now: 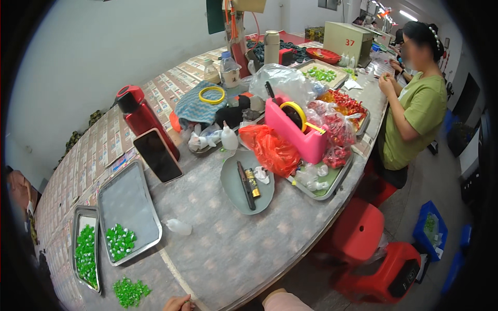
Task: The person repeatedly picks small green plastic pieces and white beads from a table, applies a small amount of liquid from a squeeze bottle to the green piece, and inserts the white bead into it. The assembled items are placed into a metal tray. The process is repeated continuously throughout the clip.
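At the bottom edge my left hand [178, 303] is partly in view, its fingers pinched together. Whatever may be between them is too small to make out. Only a bit of my right forearm and its pink sleeve [290, 301] shows; the right hand lies outside the picture. Left of my left hand, a loose pile of small green plastic pieces [130, 292] rests on the table. Beyond it stand a narrow metal tray [85, 211] full of green pieces and a larger metal tray [129, 194] with green-and-white pieces at its near end. A small white squeeze bottle [179, 227] lies beside that tray.
A phone [157, 155] leans on a red thermos [148, 122]. A grey dish [236, 192] holds a black pen-like tool. Farther back are a pink tape dispenser [293, 127], plastic bags and more trays. Red stools [358, 230] stand at right; a person in green [423, 106] sits beyond.
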The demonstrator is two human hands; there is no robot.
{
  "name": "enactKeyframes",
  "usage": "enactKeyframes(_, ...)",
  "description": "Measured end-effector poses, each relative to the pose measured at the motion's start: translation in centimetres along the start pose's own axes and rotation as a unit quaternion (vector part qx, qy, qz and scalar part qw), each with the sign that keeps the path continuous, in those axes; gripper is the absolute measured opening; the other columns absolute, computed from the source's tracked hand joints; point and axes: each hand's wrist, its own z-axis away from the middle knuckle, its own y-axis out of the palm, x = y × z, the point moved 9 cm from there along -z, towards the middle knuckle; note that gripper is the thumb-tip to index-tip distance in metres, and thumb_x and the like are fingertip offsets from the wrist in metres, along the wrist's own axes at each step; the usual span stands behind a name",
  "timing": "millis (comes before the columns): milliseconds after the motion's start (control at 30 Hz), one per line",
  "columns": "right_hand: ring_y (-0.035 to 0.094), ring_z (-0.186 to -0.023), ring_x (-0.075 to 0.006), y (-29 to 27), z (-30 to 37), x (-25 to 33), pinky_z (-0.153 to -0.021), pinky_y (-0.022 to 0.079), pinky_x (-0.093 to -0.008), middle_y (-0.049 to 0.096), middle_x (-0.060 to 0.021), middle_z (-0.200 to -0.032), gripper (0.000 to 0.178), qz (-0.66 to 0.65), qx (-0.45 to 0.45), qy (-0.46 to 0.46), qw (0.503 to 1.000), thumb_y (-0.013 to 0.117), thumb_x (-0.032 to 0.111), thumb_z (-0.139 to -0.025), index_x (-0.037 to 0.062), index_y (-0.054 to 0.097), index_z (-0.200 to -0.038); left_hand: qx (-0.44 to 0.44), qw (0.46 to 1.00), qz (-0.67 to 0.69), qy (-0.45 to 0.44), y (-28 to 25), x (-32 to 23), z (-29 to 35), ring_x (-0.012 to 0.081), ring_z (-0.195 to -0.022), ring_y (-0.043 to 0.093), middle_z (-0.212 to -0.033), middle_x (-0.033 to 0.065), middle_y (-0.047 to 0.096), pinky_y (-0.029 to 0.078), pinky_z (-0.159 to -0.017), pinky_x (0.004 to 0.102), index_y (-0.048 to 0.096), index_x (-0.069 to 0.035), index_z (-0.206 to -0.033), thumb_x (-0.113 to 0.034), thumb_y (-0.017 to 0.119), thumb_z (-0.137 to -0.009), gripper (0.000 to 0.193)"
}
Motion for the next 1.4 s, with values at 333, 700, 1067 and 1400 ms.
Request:
enactKeyframes(333,0.054,-0.080,-0.0200,0.3,0.2,1.0,-0.068,0.042,-0.0294,0.057,-0.0111,-0.091,0.037,0.009,-0.003,-0.002,1.000,0.054,0.035,-0.076,0.0026,0.055,-0.094,-0.007,0.998,0.051,-0.021,-0.2,1.1,0.3,0.0104,-0.062,0.052,-0.071,0.0062,0.056,0.043,-0.056,0.0209,0.056,0.000,-0.098,-0.004,0.049,-0.081,0.018)
enactKeyframes(700,0.055,-0.080,-0.0204,0.9,0.3,1.6,-0.068,0.042,-0.0298,0.057,-0.0113,-0.091,0.037,0.018,-0.007,-0.004,1.000,0.054,0.035,-0.076,0.0027,0.055,-0.094,-0.021,0.995,0.093,-0.024,-0.3,0.8,0.3,0.0098,-0.061,0.053,-0.071,0.0061,0.057,0.043,-0.055,0.0201,0.056,0.000,-0.099,-0.003,0.049,-0.081,0.020)
enactKeyframes(1067,0.055,-0.081,-0.0207,1.4,0.3,2.3,-0.068,0.042,-0.0302,0.057,-0.0116,-0.092,0.038,0.027,-0.010,-0.006,1.000,0.054,0.036,-0.076,0.0027,0.056,-0.095,-0.004,0.997,0.075,-0.024,-0.2,1.6,0.3,0.0101,-0.062,0.053,-0.073,0.0059,0.055,0.044,-0.056,0.0205,0.056,-0.001,-0.099,-0.005,0.048,-0.082,0.020)
enactKeyframes(1400,0.055,-0.081,-0.0211,1.6,0.4,2.8,-0.068,0.043,-0.0306,0.057,-0.0118,-0.093,0.039,0.028,-0.011,-0.013,0.999,0.054,0.036,-0.076,0.0027,0.056,-0.095,-0.004,0.996,0.086,-0.008,-0.3,1.4,0.3,0.0108,-0.064,0.053,-0.079,0.0075,0.054,0.044,-0.056,0.0207,0.055,0.001,-0.098,-0.003,0.048,-0.081,0.019)
